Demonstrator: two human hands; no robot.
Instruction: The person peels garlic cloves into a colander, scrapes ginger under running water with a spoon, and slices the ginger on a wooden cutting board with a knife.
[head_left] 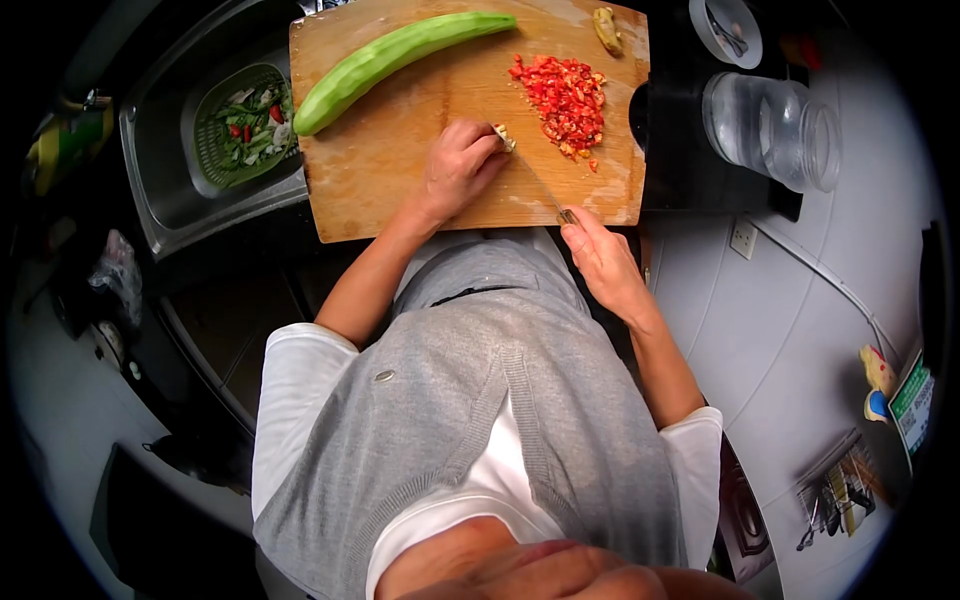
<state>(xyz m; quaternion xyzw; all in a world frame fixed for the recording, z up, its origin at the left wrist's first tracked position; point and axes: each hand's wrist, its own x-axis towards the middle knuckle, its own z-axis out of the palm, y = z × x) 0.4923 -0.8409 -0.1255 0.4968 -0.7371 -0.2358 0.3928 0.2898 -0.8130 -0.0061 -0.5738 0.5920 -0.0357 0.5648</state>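
Observation:
My right hand (603, 262) is wrapped round the handle of a knife (543, 187), whose thin blade points up and left over the wooden cutting board (400, 190). At the blade's far end lie small pale, chopped pieces (505, 138). My left hand (463, 165) rests on the board beside them, its fingers curled together at the pieces. Chopped red peppers (565, 100) are heaped to the right of the blade. A long, peeled green vegetable (400, 60) lies across the board's upper left. A knob of ginger (607, 31) sits near the upper right corner.
Left of the board is a metal sink (158, 205) with a green basket (207, 150) holding greens and red peppers. To the right stand a white bowl (700, 20) with a spoon and a clear jar (765, 125). A wall socket (743, 238) is below them.

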